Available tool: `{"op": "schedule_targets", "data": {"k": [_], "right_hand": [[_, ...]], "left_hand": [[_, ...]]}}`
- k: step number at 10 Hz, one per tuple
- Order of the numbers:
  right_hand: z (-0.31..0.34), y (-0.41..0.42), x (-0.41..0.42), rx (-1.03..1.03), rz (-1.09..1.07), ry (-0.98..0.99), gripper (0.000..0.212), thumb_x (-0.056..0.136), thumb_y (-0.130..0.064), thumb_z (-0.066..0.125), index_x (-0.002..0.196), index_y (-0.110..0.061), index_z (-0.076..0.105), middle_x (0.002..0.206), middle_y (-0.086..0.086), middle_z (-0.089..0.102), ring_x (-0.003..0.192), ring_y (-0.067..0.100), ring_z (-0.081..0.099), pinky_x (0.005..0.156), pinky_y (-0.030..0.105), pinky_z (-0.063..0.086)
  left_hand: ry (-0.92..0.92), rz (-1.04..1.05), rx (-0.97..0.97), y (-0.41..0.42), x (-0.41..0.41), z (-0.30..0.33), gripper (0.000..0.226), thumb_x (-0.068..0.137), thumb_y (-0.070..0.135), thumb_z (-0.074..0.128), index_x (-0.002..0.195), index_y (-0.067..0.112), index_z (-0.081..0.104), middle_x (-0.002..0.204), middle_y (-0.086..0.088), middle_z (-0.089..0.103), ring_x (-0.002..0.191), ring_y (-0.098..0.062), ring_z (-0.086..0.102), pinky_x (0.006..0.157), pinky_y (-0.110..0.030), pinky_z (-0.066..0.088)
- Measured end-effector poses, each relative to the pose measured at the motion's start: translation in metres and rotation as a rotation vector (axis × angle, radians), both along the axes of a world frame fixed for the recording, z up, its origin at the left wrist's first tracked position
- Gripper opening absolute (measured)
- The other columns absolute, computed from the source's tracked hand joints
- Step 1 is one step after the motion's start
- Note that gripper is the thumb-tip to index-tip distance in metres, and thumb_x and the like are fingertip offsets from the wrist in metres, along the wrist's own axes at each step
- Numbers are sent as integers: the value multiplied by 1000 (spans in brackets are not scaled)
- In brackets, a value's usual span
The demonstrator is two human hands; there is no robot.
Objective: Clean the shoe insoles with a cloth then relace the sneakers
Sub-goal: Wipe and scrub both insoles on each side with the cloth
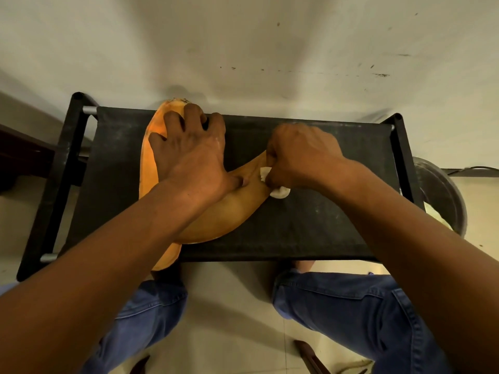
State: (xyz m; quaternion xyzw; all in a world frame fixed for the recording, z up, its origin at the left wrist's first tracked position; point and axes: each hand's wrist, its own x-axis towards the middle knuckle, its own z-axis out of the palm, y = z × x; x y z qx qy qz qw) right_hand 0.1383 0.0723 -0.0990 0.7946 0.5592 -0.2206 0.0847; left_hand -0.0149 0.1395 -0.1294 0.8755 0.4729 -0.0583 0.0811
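Two insoles [229, 211] lie crossed on the black table [310, 225]. Left hand [189, 155] presses flat, fingers spread; right hand [302, 155] pinches what looks like a cloth [279, 192]. Wipe outward, pressing firmly.

We see two orange insoles [232, 211] — the one at nine o'clock brighter, the other a duller tan-orange. The cloth [279, 192] is white. The stand [310, 228] beneath is black fabric, dusted grey, with silver rods — at six o'clock, blue jeans [351, 314] over a pale cream floor [229, 306].
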Motion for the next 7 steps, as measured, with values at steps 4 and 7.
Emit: {"op": "schedule_targets", "data": {"k": [4,7], "right_hand": [[-3,0,-8,-14,7,69,34,77,-32,81,104,-23,62,96,-2,59,87,18,59,74,35,56],[-7,3,7,135,-137,-66,40,80,-32,81,115,-21,66,97,2,61,83,19,58,72,34,52]], "left_hand": [[2,-3,6,0,-1,-1,100,61,75,77,141,26,42,145,-13,34,133,-41,33,98,-56,40],[-8,-6,4,0,-1,-1,99,62,76,76,140,25,43,145,-13,35,133,-41,34,99,-56,40]]}}
